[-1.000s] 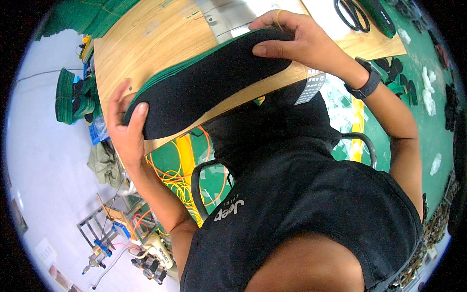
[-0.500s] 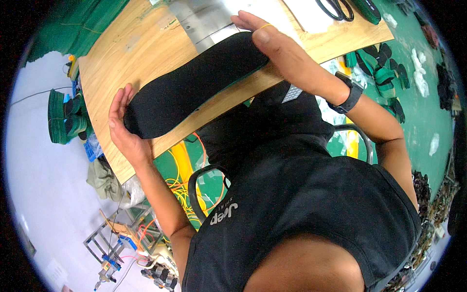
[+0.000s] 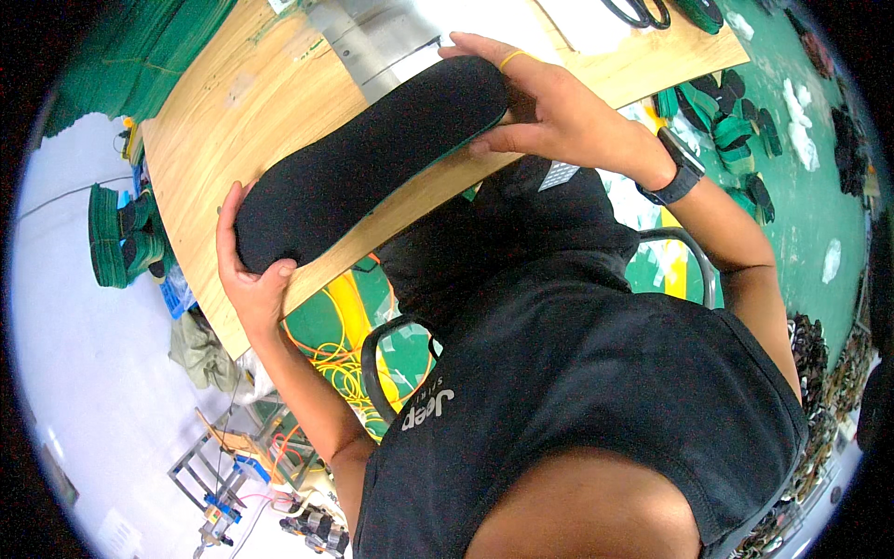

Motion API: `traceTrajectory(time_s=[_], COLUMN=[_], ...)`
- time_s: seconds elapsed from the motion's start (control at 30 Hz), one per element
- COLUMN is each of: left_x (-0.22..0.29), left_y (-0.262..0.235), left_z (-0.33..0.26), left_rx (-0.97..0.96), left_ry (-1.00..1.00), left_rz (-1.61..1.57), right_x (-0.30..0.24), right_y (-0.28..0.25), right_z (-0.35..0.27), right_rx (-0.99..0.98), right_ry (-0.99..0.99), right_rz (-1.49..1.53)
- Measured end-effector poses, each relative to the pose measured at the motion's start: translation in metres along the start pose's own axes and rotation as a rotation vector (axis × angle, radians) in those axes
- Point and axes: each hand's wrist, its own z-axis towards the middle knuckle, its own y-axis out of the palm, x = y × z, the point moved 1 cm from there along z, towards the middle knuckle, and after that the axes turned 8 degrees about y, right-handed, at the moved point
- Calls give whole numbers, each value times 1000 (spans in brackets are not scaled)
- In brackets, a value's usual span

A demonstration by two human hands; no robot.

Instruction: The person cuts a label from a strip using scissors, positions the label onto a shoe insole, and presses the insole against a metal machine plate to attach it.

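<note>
A long black insole (image 3: 363, 163) with a thin green edge lies slantwise over the near part of the wooden table. Whether it is a single one or a stack, I cannot tell. My left hand (image 3: 251, 289) cups its lower-left end, with the thumb on the near edge and the fingers around the outer side. At the upper-right end, my right hand (image 3: 573, 116) grips it with the thumb at the near edge and the fingers reaching round the far side. The insole's underside is hidden.
The wooden table (image 3: 214, 140) carries a shiny metal plate (image 3: 358, 42), black-handled scissors (image 3: 652, 14) and green bundled material (image 3: 140, 65). Green and black insoles (image 3: 731, 126) lie on the floor at right. Yellow cables (image 3: 340, 373) and a chair frame (image 3: 371, 368) are below the table edge.
My right hand has turned from lying flat against the insole's end to gripping it, thumb now at the near edge. The left thumb has closed onto the insole's near edge.
</note>
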Motion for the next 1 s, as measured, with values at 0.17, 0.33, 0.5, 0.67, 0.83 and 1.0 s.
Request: traceTrajectory(time_s=[0.17, 0.33, 0.5, 0.67, 0.83, 1.0], left_x=[7, 3, -6, -6, -13, 8], left_y=[-2, -7, -11, -17, -24, -14], left_z=[3, 6, 3, 5, -6, -2], left_rx=[-71, -84, -83, -122, -88, -138], left_ry=[-24, -46, -43, -49, -44, -107], left_rz=[-85, -96, -105, -69, -139, 2], right_x=[10, 3, 2, 0, 4, 0], right_y=[4, 2, -5, -7, -8, -10], right_z=[3, 2, 1, 2, -4, 1], right_rx=[16, 26, 79, 98, 240, 143], right_ry=[-64, -42, -145, -148, -271, -216], right_rz=[151, 56, -92, -127, -180, -240])
